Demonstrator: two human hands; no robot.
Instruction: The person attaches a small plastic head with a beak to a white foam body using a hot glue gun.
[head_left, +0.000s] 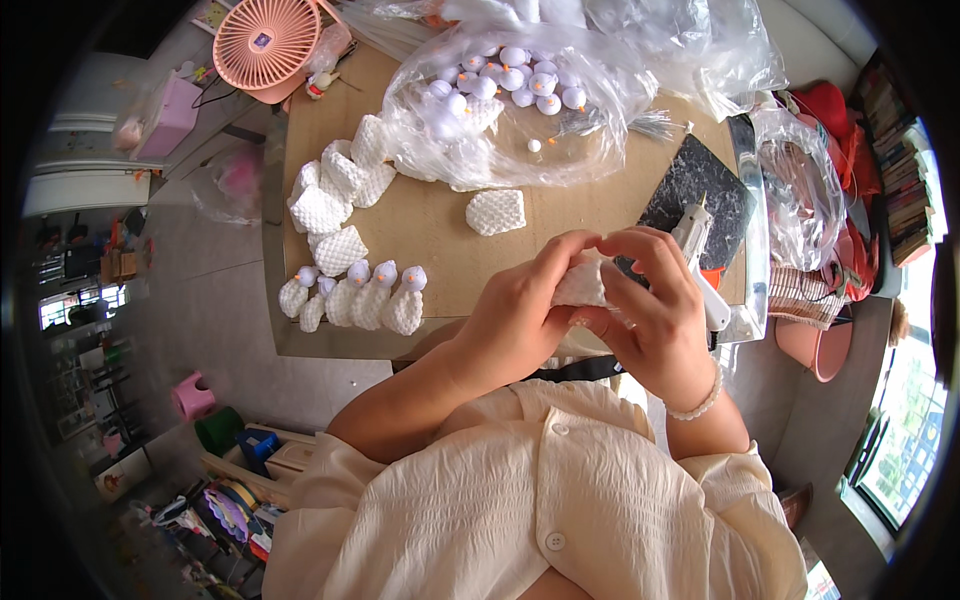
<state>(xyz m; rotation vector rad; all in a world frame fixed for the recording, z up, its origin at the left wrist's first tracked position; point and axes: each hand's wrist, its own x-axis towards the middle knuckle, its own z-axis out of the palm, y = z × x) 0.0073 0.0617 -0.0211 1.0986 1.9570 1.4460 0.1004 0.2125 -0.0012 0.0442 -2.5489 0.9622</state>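
A white textured knit piece (579, 286) is held between my two hands over the table's front edge. My left hand (510, 307) grips it from the left, thumb below and fingers curled over the top. From the right, my right hand (656, 307) pinches it, with a beaded bracelet on the wrist. The fingers hide much of the piece. Beyond my hands lies another white knit piece (496, 212). At the left front stand several small white knit figures (403, 309) with pale round heads and orange beaks. Close to my right hand lies a white hot glue gun (694, 232).
Several white knit pieces (322, 210) are heaped at the table's left. An open clear plastic bag (600, 161) at the back holds several pale bird heads (512, 78). The glue gun rests partly on a dark board (686, 184). A pink fan (266, 45) stands at the far left corner.
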